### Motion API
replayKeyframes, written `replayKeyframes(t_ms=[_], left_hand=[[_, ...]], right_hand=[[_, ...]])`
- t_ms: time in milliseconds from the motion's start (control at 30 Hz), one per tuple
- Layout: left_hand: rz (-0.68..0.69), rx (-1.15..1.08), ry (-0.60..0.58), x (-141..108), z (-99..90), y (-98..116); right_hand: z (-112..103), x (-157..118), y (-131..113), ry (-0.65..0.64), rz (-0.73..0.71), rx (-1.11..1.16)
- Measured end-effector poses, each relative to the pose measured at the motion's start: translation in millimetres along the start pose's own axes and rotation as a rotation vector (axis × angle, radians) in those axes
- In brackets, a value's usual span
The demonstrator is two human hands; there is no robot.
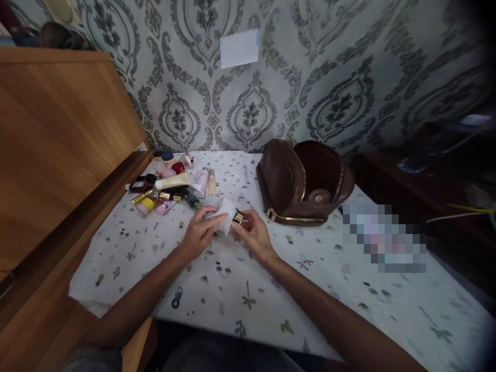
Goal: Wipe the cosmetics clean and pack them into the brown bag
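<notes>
The left hand (199, 232) wraps its grip around crumpled white tissue (223, 216); the right hand (252, 232) pinches a small glossy gold item (238, 217) beside it, above the white-clothed bench (267, 305). Light, steady pressure should suit.

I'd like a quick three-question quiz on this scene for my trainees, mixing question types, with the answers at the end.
1. Short answer: What does the left hand hold, next to the small gold-coloured item in the right hand?
2. True or false: The brown bag beyond the hands gapes open.
3. Fill the gap: Seen from the wearer, the group of cosmetics lies to the ____ of the brown bag.

Key:
1. A crumpled white wad; whether tissue or cloth cannot be told.
2. True.
3. Left.
</notes>
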State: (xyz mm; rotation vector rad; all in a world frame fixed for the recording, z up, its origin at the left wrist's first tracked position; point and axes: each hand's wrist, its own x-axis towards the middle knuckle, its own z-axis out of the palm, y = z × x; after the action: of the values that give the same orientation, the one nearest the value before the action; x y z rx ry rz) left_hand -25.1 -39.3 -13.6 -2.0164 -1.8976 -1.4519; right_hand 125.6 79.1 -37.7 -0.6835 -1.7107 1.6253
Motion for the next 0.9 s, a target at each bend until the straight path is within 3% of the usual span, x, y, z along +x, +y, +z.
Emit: replayKeyframes(t_ms=[267, 567, 733, 900], left_hand=[[0.12, 0.059, 0.04, -0.3, -1.3, 4.8], [0.069, -0.116, 0.187, -1.8, -0.1, 3.2], [-0.105, -0.209, 0.218, 1.8, -1.7, -2.5], [-0.33, -0.391, 0.175, 3.7, 1.2, -8.5]], right_hand=[[4.7, -4.5, -11.7, -0.131, 0.242, 0.495], [2.0, -2.9, -11.8, -0.274, 0.446, 0.968], [-3.1, -3.5, -7.7, -0.405, 0.47, 0.96], [-2.6, -6.2, -8.1, -0.493, 0.367, 0.82]])
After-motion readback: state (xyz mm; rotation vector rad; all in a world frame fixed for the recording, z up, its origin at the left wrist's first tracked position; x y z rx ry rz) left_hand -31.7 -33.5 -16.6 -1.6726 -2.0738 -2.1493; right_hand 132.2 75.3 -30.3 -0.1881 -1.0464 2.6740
